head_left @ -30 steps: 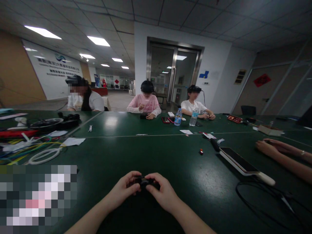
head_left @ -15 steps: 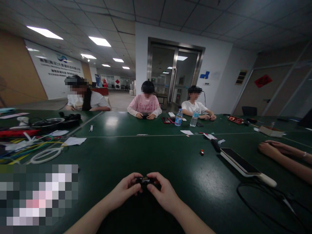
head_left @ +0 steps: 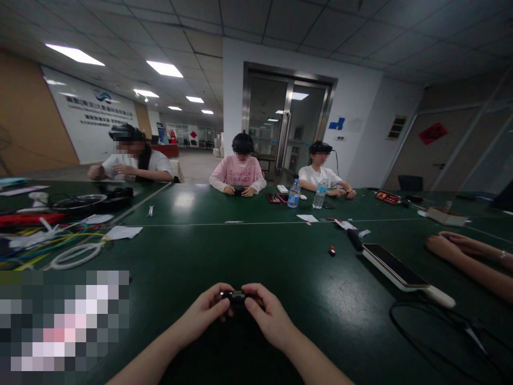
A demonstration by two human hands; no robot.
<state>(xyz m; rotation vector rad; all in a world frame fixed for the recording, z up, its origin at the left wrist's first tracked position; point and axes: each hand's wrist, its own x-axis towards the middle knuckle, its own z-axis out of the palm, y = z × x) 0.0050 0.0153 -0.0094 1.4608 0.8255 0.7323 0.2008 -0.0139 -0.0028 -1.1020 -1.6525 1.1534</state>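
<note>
Under ceiling lights [head_left: 164,69], a green table [head_left: 280,256] spans the foreground. At its near side, about midway along, the left hand [head_left: 206,310] and right hand [head_left: 267,313] are drawn together, pinching opposite ends of a small black item [head_left: 233,297]; contact with the tabletop cannot be determined. Against half a second ago, the item presents a narrower, glossier face, apparently turned; in this report's judgement, handling continues with the grip unbroken. Toward the right side lie a white device [head_left: 395,266] and, farther off, a small red object [head_left: 332,250]. Two bottles [head_left: 294,193] stand nearer the far edge. Beyond that edge, at left, a co-worker [head_left: 158,163] has raised both forearms.
</note>
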